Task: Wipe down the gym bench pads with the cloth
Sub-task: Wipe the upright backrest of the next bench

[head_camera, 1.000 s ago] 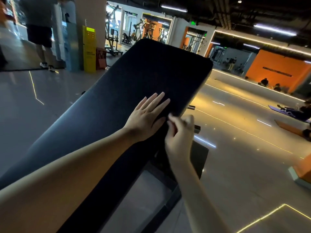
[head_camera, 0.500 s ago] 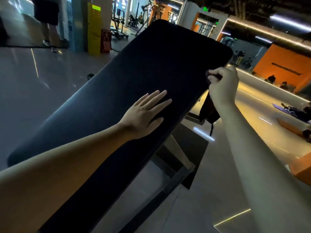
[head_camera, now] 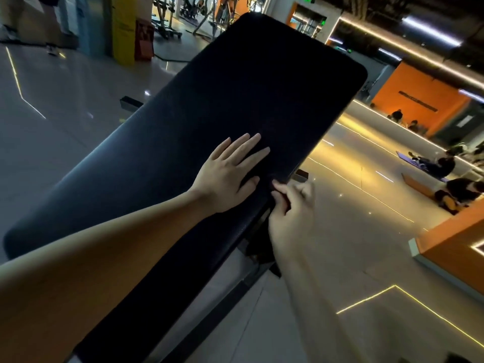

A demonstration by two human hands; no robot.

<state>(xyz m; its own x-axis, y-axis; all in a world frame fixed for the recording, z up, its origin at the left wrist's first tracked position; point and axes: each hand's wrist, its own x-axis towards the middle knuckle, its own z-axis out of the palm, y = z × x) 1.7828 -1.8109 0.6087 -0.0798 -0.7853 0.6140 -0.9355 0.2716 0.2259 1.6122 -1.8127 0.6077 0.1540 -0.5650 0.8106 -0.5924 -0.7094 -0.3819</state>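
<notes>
A long black bench pad (head_camera: pixel 235 87) slopes up and away from me across the middle of the view. My left hand (head_camera: pixel 227 174) lies flat on it with straight, spread fingers. My right hand (head_camera: pixel 290 205) is at the pad's right edge, just below the left hand, fingers curled round a dark cloth (head_camera: pixel 262 247). The cloth hangs down below the hand beside the pad's edge and is hard to tell from the dark pad.
The bench's metal frame (head_camera: pixel 243 286) runs under the pad. Glossy grey floor with lit lines lies on both sides. People sit on mats (head_camera: pixel 445 166) at the right, an orange block (head_camera: pixel 455 247) stands near right, and a yellow post (head_camera: pixel 123 30) and gym machines are behind.
My right hand with the cloth has come down the pad's right edge from near the top corner to just beside the left hand. The left hand stayed flat in place.
</notes>
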